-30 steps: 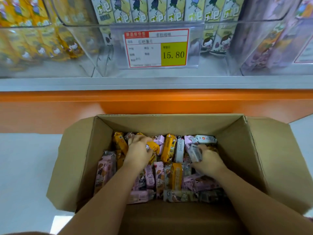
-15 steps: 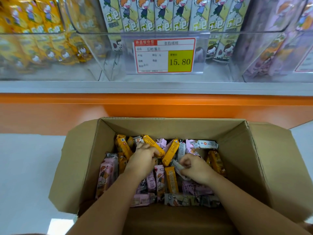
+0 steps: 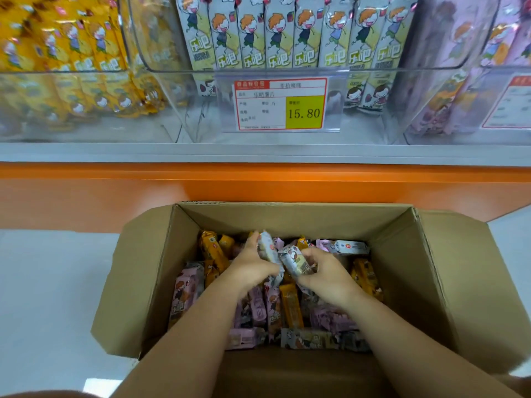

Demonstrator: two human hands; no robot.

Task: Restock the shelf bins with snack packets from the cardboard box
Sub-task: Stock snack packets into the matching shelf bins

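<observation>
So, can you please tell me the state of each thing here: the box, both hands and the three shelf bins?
cardboard box, open, flaps spread, holds many loose packets.
left hand, grips left packet, lifted above the pile.
right hand, grips right packet, tilted, beside the other.
left bin, holds yellow packets.
middle bin, holds upright pale packets in a row.
right bin, holds pink packets.

The left forearm and the right forearm are both bare from the lower edge of the view to the wrist, smooth and tapering. The left hand and the right hand are bare as well, with short, rounded fingers. A low rounded shape at the bottom left corner is too cropped to identify.
</observation>
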